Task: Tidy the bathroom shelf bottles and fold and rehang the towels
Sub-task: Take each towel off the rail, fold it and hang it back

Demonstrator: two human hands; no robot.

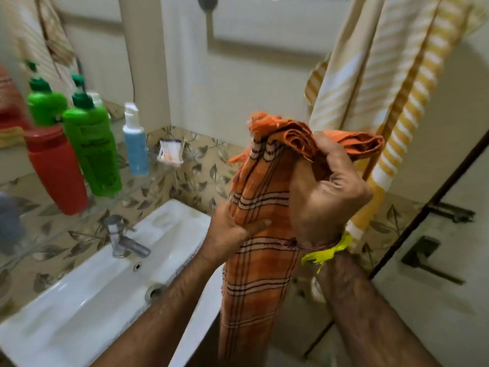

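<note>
An orange checked towel [259, 274] hangs in front of me, bunched at its top. My right hand [328, 197] grips the bunched upper folds. Lower down, my left hand [232, 231] holds the towel's left side, thumb pressed across the cloth. A yellow and white striped towel [375, 83] hangs on the wall behind, at the upper right. On the glass shelf [158, 176] at the left stand a red bottle [57, 168], a green bottle [92, 147], a second green bottle [46, 104] behind it, and a blue bottle with a white pump [136, 144].
A white basin [87, 295] with a steel tap [120, 237] lies below the shelf. A small soap dish [170, 152] is fixed to the tiled wall. A mirror behind the bottles reflects them. A dark-framed door with a latch [428, 258] stands at the right.
</note>
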